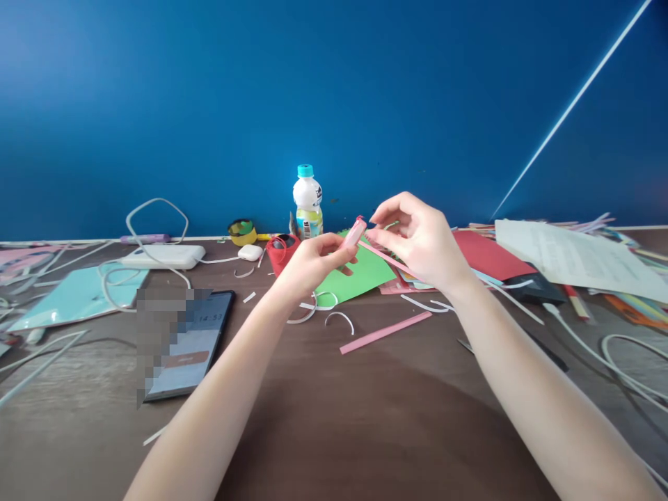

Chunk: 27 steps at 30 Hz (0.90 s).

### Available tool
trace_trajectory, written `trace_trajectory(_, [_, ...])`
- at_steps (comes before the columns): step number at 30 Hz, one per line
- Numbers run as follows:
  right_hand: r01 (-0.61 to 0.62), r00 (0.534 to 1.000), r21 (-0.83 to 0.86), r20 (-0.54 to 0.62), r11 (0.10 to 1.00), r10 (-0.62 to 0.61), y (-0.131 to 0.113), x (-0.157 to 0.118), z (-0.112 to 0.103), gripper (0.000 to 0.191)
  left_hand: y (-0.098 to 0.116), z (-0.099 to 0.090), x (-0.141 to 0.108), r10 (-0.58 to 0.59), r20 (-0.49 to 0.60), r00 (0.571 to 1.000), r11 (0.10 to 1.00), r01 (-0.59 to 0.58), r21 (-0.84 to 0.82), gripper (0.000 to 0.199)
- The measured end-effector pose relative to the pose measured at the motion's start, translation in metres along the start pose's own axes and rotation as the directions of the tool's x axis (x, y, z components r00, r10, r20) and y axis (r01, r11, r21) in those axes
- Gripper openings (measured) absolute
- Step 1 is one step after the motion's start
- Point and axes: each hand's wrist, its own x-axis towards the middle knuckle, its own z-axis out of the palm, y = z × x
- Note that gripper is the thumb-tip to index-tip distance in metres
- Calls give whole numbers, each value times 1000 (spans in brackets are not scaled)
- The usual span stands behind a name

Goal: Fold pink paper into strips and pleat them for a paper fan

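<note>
My left hand (326, 256) is closed on a small pink tube-shaped piece (355, 233), held tilted above the desk between thumb and fingers; its exact kind is unclear. Close to its right side is my right hand (412, 233), fingers curled in towards the thumb in a pinch. Whatever those fingertips hold, if anything, I cannot make out. From beside the pink piece, a thin pink paper strip (383, 255) runs down to the right, passing under my right hand. Another pink paper strip (386, 332) lies flat on the desk below. Behind both hands rests a green paper sheet (360, 278).
On the left lie a phone (191, 348), a pale blue folder (78, 296) and a white power strip (164, 256) with cables. A bottle (307, 202) stands by the blue wall, near a red tape roll (282, 254). Red paper (488, 256) and printed sheets (579, 257) are piled right.
</note>
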Motion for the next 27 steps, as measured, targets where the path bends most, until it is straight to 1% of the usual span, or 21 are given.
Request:
trace_trajectory(2, [16,999,-56,-35,998,-18,-1,0,2,14,1,3,-1,-5,-11,1000,1000,5,7,28])
trace_trajectory(4, [25,998,-78,-53,997,-29,-1,0,5,12,2,5,-1,-7,-21,1000,1000,7,14,27])
trace_trajectory(10, [36,997,-43,-70,998,-39,2,0,6,5,2,8,-2,10,-29,1000,999,-8,42,22])
trace_trajectory(14, [39,996,-49,-74,998,-43,3,0,6,6,5,9,-3,-6,-44,999,998,9,65,19])
trace_trajectory(19, [28,995,-73,-91,997,-35,3,0,6,8,5,9,-4,3,-54,999,996,3,94,19])
trace_trajectory(22, [13,996,-33,-88,999,-16,4,0,5,7,5,9,-4,5,-60,998,995,1,101,20])
trace_trajectory(25, [-9,998,17,-60,1000,10,5,0,4,6,6,9,-4,1,-66,998,994,6,105,19])
trace_trajectory(27, [-21,999,15,-45,1000,22,5,0,4,6,7,10,-5,-2,-70,998,993,10,116,18])
